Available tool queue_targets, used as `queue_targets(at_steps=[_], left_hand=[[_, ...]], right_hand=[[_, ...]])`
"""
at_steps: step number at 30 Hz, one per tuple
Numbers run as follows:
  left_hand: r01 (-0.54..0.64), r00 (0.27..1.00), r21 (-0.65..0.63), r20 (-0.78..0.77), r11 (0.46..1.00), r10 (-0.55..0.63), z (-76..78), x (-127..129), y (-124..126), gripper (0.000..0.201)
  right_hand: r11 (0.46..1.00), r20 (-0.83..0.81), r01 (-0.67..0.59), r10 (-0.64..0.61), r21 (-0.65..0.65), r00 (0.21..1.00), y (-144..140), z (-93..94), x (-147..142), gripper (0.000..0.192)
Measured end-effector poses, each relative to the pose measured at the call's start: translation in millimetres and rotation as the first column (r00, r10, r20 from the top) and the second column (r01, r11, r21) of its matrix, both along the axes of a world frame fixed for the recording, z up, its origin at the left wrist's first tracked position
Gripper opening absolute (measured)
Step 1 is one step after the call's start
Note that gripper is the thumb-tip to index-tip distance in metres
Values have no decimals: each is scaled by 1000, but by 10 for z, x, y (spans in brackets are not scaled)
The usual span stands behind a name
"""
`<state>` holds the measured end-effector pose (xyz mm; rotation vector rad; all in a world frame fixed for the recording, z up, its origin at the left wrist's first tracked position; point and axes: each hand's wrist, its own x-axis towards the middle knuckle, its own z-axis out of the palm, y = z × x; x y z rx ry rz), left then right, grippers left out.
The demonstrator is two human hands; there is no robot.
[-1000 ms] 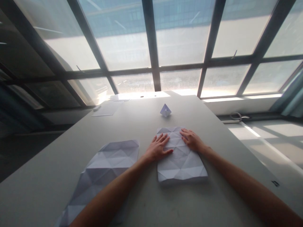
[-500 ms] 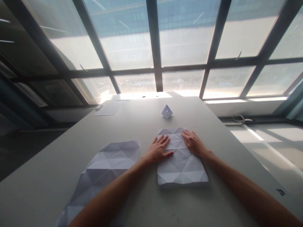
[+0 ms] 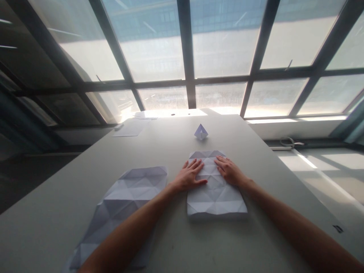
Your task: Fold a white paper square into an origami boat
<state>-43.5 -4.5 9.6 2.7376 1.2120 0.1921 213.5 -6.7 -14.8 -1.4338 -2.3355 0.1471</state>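
- Grey table [image 3: 256,242] under big windows, creased paper sheet [image 3: 216,195] at near centre.
- Left hand [image 3: 187,177] and right hand [image 3: 229,172] pressing flat on its far half, fingers spread.
- Flattening step, by the look; next calls for a firm, even crease.

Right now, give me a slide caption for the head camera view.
Both hands, left hand and right hand, press flat on a creased white paper sheet on a grey table.

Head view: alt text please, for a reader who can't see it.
Both hands, left hand and right hand, press flat on a creased paper sheet on a grey table. Another creased sheet lies left; a small folded paper shape sits beyond.
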Motion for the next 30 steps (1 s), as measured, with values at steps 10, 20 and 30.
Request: queue_targets(at_steps=[10, 20, 30], left_hand=[[6, 999, 7, 35, 1000, -6, -33, 4, 28, 86], [11, 999, -2, 33, 1000, -11, -32, 6, 32, 87], [13, 1000, 12, 6, 1000, -13, 1, 15, 3, 85]], right_hand=[[997, 38, -76, 76, 6, 996, -24, 45, 39, 51], [998, 68, -65, 66, -10, 996, -45, 80, 50, 60], [978, 119, -189, 199, -90, 973, -132, 165, 9, 79]])
